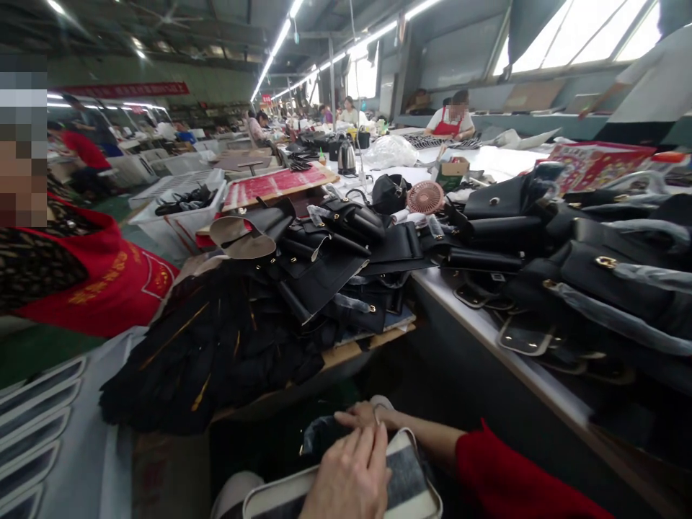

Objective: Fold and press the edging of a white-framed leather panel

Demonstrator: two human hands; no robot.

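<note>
left hand (350, 477): your fingers lie flat, spread on the grey pouch (403, 479).
right hand (363, 416): you pinch its top edge.
handling: likely soft, light; grip the rim.

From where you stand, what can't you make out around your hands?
- Left hand: cut at the wrist by the head view's bottom edge.
- Right hand: its fingers lie behind the left hand, so its grip is unclear.
- Grey pad: partly covered by the left hand and cut by the bottom edge.
- Dark item under the hands: too shadowed to identify.
</note>
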